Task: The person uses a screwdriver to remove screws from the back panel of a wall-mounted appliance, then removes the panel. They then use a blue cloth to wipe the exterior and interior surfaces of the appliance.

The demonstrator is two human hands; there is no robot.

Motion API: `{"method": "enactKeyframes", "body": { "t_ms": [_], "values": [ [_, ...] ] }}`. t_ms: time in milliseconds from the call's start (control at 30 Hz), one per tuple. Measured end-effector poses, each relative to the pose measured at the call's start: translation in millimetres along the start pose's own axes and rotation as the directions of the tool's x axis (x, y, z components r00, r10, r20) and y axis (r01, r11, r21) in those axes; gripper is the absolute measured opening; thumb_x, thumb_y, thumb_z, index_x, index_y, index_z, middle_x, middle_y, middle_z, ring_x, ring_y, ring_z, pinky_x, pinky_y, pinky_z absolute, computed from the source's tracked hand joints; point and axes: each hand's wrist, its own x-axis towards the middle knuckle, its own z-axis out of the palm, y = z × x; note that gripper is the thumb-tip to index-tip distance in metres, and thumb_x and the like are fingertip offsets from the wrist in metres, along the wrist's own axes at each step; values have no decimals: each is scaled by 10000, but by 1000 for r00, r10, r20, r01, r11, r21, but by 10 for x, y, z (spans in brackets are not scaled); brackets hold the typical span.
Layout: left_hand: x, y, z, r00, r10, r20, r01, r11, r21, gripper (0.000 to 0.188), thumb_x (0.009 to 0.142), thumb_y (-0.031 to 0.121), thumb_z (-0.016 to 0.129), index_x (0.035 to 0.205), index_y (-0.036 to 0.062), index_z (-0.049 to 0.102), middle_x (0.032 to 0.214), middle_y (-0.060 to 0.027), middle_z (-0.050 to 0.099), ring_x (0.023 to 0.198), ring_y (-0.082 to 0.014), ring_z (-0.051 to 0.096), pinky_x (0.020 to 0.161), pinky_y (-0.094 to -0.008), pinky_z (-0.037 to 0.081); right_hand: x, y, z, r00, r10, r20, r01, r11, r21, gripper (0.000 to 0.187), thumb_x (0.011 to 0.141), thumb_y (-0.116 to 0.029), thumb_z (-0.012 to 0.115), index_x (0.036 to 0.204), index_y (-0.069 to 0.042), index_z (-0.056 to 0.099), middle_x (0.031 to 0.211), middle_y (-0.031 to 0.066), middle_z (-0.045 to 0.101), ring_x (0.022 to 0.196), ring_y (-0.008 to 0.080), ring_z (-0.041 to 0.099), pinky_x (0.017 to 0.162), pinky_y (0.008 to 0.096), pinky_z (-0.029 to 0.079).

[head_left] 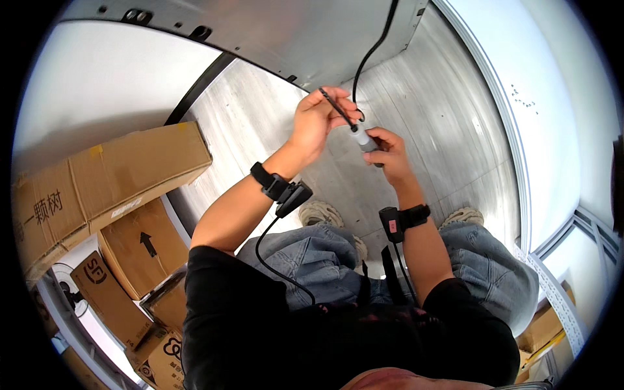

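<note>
My right hand (391, 156) is closed around a short white-and-grey cylindrical piece (363, 138), its kind unclear. From its upper end a thin, dark, rod-like length (337, 108) slants up and left past the fingers of my left hand (317, 123). A black cable (364, 58) hangs down from the top of the view and curls in a small loop beside those left fingertips. My left hand is bent closed at the cable and the dark length; the exact grip is partly hidden. Both hands are close together above the floor.
A large grey metal panel (260, 32) with holes stands ahead. Cardboard boxes (140, 169) are stacked on a rack at the left. A white wall (552, 117) runs along the right, above pale wood-look flooring (448, 110). Black wires (263, 250) lead from my wrist straps.
</note>
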Motion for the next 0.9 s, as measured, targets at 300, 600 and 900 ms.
{"method": "enactKeyframes", "body": {
  "t_ms": [300,600,900],
  "values": [
    [303,-347,-813,975,-99,-200,99,995,-9,276,1015,143,347,1204,5,494,1037,-125,615,930,-248,663,790,-335,567,78,405,375,955,277,-106,-278,961,14,303,837,-163,642,1115,-59,581,911,39,622,731,110,578,568,265,458],
    [494,-428,-805,954,-109,-278,130,990,57,272,1012,202,416,1206,64,547,965,-77,633,822,-179,655,690,-281,554,38,414,473,921,355,-161,-355,935,31,354,930,-328,548,1165,-67,585,876,39,643,640,119,564,544,268,416],
    [504,-410,-762,943,-116,-311,134,990,36,286,1005,235,450,1212,78,571,936,-64,640,795,-164,650,671,-265,552,68,439,487,918,378,-121,-356,919,170,369,941,-326,530,1173,-42,565,840,57,638,596,128,546,521,267,403]
  ]
}}
